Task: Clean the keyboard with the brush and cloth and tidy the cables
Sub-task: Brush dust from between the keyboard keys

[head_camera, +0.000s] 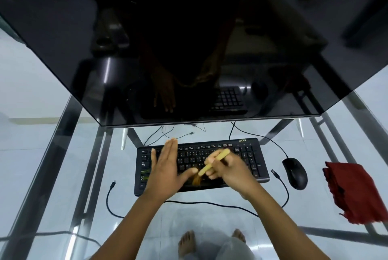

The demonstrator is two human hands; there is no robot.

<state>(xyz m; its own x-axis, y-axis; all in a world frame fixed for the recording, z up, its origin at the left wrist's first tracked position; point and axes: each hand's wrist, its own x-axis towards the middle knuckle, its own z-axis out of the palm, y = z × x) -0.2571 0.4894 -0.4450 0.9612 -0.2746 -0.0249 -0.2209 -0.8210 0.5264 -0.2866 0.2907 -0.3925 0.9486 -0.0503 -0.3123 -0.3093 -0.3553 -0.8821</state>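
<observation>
Keyboard (197, 152): black, lying square on the middle of the glass table (63, 175), a little back from its near edge and just in front of the monitor (189, 50).
Loose cable (189, 202): black, running along the table in front of the keyboard; one plug end lies off the keyboard's left corner, the other off its right corner. Not yet tidied.
Left hand (165, 167): flat, fingers straight and together, lying on the left half of the keys with my thumb out to the right. It grips nothing; I judge it is steadying the board.
Brush (213, 162): yellow handle slanting up to the right, brown bristles down on the bottom rows near my left thumb.
Right hand (228, 169): fingers curled round the brush handle, over the middle-right keys.
Mouse (295, 173): black, right of the keyboard, apart from it.
Cloth (352, 192): red, crumpled, near the table's right edge, untouched.
Step in hand: brushing, I judge; the bristles are low on the middle keys.
Next move: I would sweep on across the rows not yet under the bristles, shifting my flat hand off the left keys so they can be brushed too. The cloth and the cables remain to be done.
</observation>
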